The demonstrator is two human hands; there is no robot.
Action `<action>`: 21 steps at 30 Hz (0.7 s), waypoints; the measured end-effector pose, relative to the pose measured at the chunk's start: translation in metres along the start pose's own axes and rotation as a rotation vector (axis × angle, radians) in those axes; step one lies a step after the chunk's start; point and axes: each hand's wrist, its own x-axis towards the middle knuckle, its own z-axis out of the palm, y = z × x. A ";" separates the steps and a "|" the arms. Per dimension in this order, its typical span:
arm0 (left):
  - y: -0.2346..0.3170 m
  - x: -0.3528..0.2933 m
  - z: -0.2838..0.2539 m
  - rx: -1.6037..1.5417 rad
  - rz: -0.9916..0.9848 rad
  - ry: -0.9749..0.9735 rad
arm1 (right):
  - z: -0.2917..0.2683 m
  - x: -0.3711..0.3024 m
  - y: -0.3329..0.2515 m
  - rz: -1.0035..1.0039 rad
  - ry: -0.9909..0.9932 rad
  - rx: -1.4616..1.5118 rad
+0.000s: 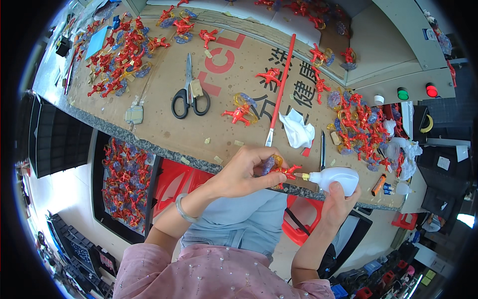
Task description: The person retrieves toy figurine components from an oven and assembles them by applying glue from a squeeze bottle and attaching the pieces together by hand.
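Observation:
Close to the bench's front edge, my left hand [245,174] pinches a small red figurine [288,172] with translucent yellow and purple parts. My right hand [339,200] is wrapped round a white squeeze bottle [340,178], tipped on its side. The bottle's narrow nozzle points left and reaches the figurine; whether it touches cannot be made out. Just beyond my hands lie a red-handled brush [282,92], a crumpled white tissue [297,129] and a dark pen-like tool [323,149]. Another red figurine [240,114] with yellow and purple parts lies on the cardboard.
Black-handled scissors [188,92] lie on the cardboard sheet [164,119]. Figurine piles stand at the left [119,57] and right [361,127]. A grey cabinet [393,37] with green and red buttons borders the back right. Below left, a black bin [99,199] holds many figurines.

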 end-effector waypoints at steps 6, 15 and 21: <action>-0.001 0.000 -0.001 0.087 -0.019 -0.016 | 0.009 -0.002 -0.028 -0.123 -0.124 -0.173; -0.003 0.000 0.000 0.046 -0.001 0.011 | -0.033 0.009 0.000 -0.042 0.032 0.425; -0.008 0.002 -0.003 0.118 0.049 0.023 | -0.055 0.033 0.015 -0.175 -0.052 0.283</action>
